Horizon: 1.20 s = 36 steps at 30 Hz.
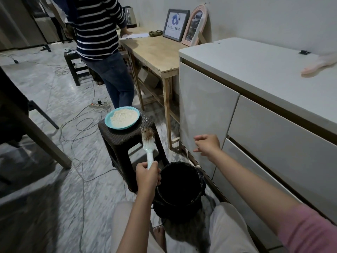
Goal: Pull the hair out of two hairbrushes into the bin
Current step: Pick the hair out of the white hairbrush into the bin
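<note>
left hand (147, 177) curled round the handle of the brush (148, 143), head up, bristles facing right. brush sits above and just left of the bin (179, 187), in front of the stool (127, 141). a brown mat of hair (146, 135) clings to the upper bristles.

right hand (207, 145) hangs free over the bin's far side, near the cabinet (206, 114); fingers loosely bent, holding nothing that i can see.

second brush (317, 65), pink, blurred, lies on the cabinet top, well apart from both hands.

handling, by judgement: brush light, rigid plastic; handle grip looks enough to brace it. hair is soft, tangled, nearly weightless, likely snagged at the bristle roots. best hold: pinch the mat at its edge close to the pad, peel along the bristles rather than across. bristles flex, may spring back. loose strands could drift, so work right over the bin.

plate (122, 117) of white grain on the stool, close to the brush head; stray hair could land in it.
</note>
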### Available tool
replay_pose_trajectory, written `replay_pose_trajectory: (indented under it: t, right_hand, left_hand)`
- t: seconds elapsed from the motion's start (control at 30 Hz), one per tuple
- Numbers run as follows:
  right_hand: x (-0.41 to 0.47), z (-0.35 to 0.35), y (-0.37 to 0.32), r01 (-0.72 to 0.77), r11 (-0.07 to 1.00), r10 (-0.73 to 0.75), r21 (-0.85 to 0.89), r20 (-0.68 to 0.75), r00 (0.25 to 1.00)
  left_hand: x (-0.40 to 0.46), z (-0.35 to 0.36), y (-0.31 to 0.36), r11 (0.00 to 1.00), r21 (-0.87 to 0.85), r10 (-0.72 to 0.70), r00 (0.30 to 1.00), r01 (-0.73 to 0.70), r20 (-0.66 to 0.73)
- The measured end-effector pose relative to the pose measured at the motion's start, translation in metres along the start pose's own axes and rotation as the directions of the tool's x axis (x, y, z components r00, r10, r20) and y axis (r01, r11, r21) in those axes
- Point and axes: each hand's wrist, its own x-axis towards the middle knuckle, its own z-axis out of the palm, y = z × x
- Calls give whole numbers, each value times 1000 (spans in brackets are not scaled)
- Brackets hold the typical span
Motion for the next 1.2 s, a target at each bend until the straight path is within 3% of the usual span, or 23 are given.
replay_pose_trajectory:
  t: [0.23,0.5,0.67,0.87,1.07,1.2]
  right_hand:
    - [-8,6,-4,95,994,-89,56,-102,991]
    - [-33,36,-22,99,990,-117,98,198,973]
    - [-35,44,-27,138,982,-138,125,-9,990]
    - [-42,38,-26,207,970,-198,128,-80,977]
    - [-46,34,-28,491,871,-490,-27,-124,863]
    - [-49,35,-25,553,827,-562,-104,-93,822]
  left_hand:
    - [-8,8,-1,997,58,47,996,-51,75]
    - [-29,30,-5,987,59,139,979,-149,150]
    - [-36,35,-9,963,76,247,959,-259,142]
    - [-35,37,-12,957,74,270,955,-280,124]
    - [-38,39,-12,962,69,254,957,-265,136]
    - [-38,36,-4,979,-3,205,971,-206,125]
